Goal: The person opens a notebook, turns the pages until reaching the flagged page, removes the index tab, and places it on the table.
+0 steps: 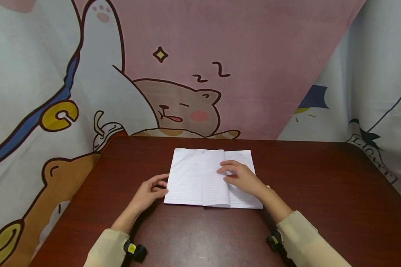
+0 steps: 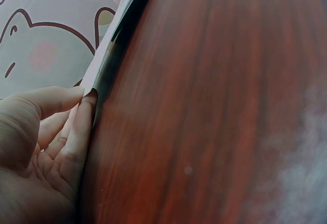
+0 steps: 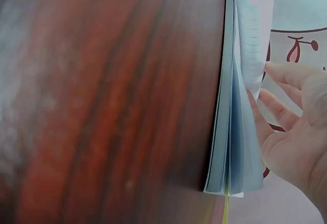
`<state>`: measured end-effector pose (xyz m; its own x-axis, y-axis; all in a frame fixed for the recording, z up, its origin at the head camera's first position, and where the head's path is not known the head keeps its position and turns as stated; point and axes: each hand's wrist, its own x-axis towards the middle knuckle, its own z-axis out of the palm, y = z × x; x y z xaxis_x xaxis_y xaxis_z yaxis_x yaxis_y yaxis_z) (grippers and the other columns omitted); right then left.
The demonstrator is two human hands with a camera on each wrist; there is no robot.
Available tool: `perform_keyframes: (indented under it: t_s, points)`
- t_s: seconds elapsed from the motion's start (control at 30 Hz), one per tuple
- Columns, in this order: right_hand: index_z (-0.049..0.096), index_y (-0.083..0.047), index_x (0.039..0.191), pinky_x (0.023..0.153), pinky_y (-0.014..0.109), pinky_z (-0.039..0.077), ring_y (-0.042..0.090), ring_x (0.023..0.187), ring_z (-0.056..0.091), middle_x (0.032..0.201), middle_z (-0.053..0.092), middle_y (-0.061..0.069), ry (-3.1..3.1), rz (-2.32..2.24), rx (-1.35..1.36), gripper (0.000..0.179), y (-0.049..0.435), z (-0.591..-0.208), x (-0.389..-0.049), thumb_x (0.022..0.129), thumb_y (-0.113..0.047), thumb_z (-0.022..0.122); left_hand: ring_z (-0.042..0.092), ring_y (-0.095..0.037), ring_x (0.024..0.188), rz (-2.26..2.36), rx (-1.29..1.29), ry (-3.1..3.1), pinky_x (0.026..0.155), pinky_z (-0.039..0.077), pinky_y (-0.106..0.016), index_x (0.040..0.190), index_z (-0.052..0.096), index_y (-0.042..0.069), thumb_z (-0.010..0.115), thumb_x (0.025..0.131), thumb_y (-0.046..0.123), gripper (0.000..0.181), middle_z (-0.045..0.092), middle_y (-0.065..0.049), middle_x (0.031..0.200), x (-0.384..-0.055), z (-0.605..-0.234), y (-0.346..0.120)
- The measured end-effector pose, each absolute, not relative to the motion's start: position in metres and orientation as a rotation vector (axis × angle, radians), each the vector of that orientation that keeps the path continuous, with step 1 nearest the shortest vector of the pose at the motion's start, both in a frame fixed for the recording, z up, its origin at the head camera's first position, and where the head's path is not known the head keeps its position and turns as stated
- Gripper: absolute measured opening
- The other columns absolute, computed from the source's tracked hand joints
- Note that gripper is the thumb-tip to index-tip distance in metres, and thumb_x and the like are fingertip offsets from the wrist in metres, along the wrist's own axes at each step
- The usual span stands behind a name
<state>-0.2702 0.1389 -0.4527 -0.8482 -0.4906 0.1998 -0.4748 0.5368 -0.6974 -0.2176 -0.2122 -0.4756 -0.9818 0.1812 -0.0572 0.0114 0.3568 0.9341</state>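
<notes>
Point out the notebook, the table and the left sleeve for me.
Notebook [image 1: 193, 178]: head view, on its open left-hand page.
Table [image 1: 324, 185]: head view, on its bare top, right side.
Left sleeve [image 1: 107, 246]: head view, on its visible middle.

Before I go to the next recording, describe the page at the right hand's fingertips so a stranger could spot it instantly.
On the dark red table lies an open notebook of white, lined paper. Near its middle, under the right hand's fingertips, is the page. Seen from the head, it is a narrow, curved strip, between wider, flatter paper on either side.
</notes>
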Motion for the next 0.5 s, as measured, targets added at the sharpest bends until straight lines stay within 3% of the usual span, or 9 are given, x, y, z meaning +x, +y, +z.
perform_keyframes:
  t_s: [0.5]
  points:
    - [0.074,-0.003,0.111,0.096,0.046,0.052,0.037,0.124,0.057,0.131,0.063,0.018,2.810,-1.190,-0.904,0.025,0.124,-0.454,-0.272,0.086,0.002,0.070,0.062,-0.012,0.085,1.697,0.171,2.447,0.073,0.054,-0.021,0.142,0.052,0.005,0.069,0.092,0.006,0.053,0.061,-0.023,0.112,-0.217,-0.475,-0.212]
